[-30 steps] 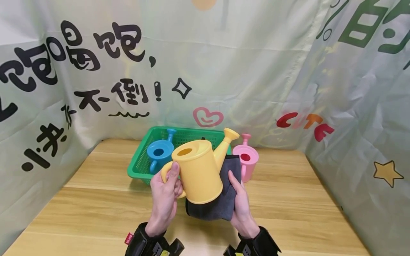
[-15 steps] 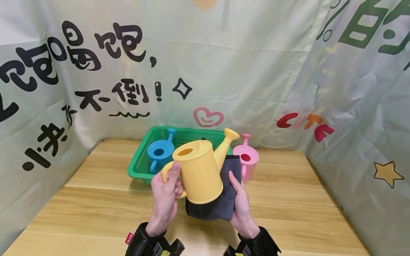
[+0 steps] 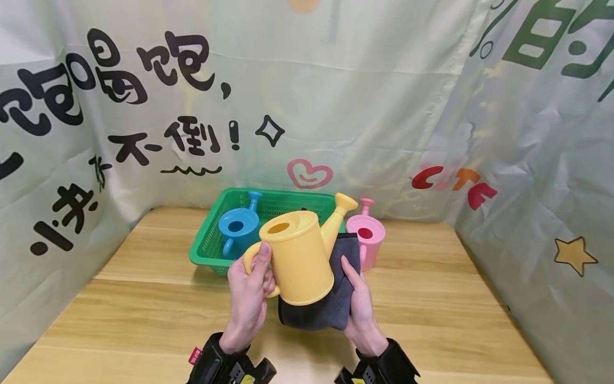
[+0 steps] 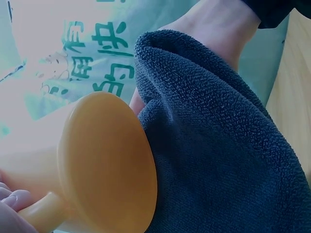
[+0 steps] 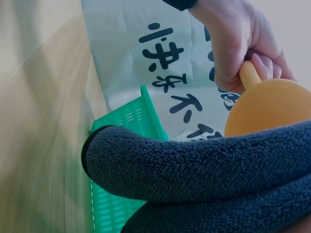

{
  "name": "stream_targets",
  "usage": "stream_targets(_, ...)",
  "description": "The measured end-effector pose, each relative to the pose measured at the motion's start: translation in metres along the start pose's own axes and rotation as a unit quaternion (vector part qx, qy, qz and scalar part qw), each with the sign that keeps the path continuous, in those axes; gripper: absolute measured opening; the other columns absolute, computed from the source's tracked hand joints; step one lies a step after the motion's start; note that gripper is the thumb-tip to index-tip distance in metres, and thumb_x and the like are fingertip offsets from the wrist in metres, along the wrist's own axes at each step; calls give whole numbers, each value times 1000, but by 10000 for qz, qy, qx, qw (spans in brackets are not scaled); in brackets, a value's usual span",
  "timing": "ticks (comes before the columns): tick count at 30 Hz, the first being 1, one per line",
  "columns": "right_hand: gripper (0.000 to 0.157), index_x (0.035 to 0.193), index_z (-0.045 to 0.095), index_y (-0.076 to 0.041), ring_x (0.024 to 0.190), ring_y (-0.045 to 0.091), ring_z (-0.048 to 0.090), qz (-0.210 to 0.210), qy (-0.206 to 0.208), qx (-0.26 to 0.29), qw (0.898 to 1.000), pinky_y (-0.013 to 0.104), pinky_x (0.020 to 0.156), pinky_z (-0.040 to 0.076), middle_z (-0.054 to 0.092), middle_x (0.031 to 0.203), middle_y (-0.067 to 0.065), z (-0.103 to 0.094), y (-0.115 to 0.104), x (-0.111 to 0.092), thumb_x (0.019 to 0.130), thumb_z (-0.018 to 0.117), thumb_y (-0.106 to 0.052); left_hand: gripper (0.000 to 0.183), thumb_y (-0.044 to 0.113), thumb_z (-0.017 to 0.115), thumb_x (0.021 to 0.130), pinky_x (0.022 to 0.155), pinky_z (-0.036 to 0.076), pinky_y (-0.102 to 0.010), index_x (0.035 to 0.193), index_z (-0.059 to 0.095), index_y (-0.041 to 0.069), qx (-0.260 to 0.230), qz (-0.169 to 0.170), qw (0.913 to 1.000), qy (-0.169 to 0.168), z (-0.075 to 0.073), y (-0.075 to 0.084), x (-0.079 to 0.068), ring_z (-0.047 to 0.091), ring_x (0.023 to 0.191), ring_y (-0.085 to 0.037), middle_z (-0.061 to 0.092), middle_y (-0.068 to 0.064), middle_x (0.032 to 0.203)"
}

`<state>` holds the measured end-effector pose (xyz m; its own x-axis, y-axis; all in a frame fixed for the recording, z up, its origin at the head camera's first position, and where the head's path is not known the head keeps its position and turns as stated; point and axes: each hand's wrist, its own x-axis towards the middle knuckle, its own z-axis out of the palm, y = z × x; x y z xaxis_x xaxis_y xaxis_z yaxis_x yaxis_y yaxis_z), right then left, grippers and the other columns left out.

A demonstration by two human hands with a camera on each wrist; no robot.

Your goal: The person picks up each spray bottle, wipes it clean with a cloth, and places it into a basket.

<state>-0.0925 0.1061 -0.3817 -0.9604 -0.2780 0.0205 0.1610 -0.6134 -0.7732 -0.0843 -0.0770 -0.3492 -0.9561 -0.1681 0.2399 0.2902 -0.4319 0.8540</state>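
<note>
My left hand grips the handle of a yellow watering can, held up over the table with its spout pointing up and right. In my right hand is a folded dark grey towel, the thumb on its front and the other fingers hidden behind. The towel lies behind and right of the can in the head view. From the left wrist, the can's round base shows right beside the towel. In the right wrist view the folded towel overlaps the can.
Behind the can stands a green perforated basket with a blue watering can inside. A pink watering can stands to the basket's right. The wooden table is bordered by printed cloth walls.
The hands, yellow watering can and towel keep practically the same pose. The head view has shifted slightly, moving the background a little left and up.
</note>
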Motion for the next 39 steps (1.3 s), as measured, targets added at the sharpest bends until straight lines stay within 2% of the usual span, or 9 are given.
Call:
stream_targets(7,46,153,28,-29,112,7,63,-92,10,-108,9999,26,98,52,62,126,-10,1,1,-3,110,34,-43,34,20,55,105,42,13,-28,74,44,10,18,73,9999,71,-1,-3,-2,22,42,-14,30,5,50)
stream_targets(11,42,145,36,-21,103,7,66,-507,199,-567,9969,28,92,55,65,116,-8,5,3,-6,109,35,-44,38,19,55,104,41,15,-27,72,37,10,50,390,9990,206,-2,-4,-1,24,42,-11,29,5,52)
stream_targets(16,37,134,47,-15,97,8,66,-1084,576,-1216,9850,27,86,56,66,108,-6,11,6,-8,110,37,-40,40,13,56,103,40,18,-27,70,34,11,198,921,9950,337,0,-5,0,26,42,-10,32,6,53)
stream_targets(19,36,135,51,-9,100,7,64,-1462,886,-1777,9691,24,88,53,66,111,-6,15,8,-8,109,41,-33,38,11,58,102,40,22,-27,70,37,11,434,1146,9917,393,2,-6,-1,30,43,-8,35,7,54)
stream_targets(21,37,135,53,-4,103,7,63,-1725,1058,-2205,9542,21,91,52,66,113,-5,17,9,-9,109,43,-28,37,11,58,102,40,26,-26,70,40,8,613,1307,9889,351,3,-7,-3,33,43,-8,37,7,54)
stream_targets(26,36,134,54,4,105,5,61,-2365,1193,-2952,9180,17,91,50,65,116,-6,21,12,-13,108,42,-17,39,4,45,106,37,24,-27,67,37,-1,834,2211,9715,-185,6,-12,-7,31,43,-12,33,-2,53)
stream_targets(29,35,132,53,11,101,4,61,-2788,1095,-3126,9014,17,88,49,64,112,-7,23,13,-17,108,39,-10,39,-2,39,105,39,23,-24,65,36,0,1172,2687,9552,-417,8,-15,-7,31,45,-11,30,-5,53)
stream_targets(34,33,127,50,18,98,3,61,-3455,899,-3157,8791,16,87,49,64,108,-9,25,12,-20,107,36,-4,39,-9,42,99,43,27,-19,63,40,5,1943,3012,9328,-384,9,-19,-8,34,48,-7,34,-4,52)
stream_targets(39,31,127,56,5,100,3,61,-3867,722,-3158,8634,15,88,50,64,110,-9,25,12,-22,105,34,1,37,-10,44,98,42,25,-18,64,41,5,2042,3293,9207,-470,10,-22,-9,33,48,-9,34,-5,52)
